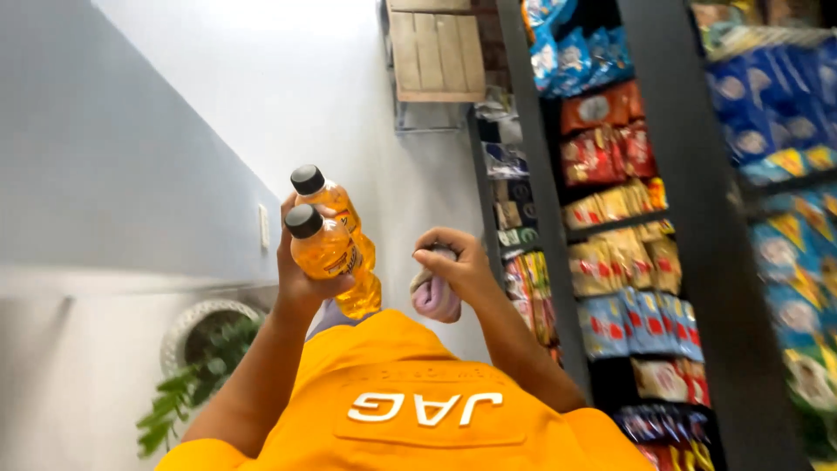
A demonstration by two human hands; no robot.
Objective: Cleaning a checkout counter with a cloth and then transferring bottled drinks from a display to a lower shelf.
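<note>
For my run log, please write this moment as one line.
left hand: holds two orange bottles | right hand: holds cloth | beside: snack shelves

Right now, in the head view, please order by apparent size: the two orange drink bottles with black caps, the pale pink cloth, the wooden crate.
1. Wooden crate
2. Orange drink bottles, alike
3. Pale pink cloth
The crate is farther away, so its rank is unsure.

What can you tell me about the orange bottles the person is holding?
There are two orange bottles, clear plastic by the look of it, full of bright orange drink, each with a black cap. The caps are on. The left hand holds both together, side by side and tilted, caps towards the camera. They are up in the air in front of an orange shirt, near a pale wall. Only the hand touches them.
</note>
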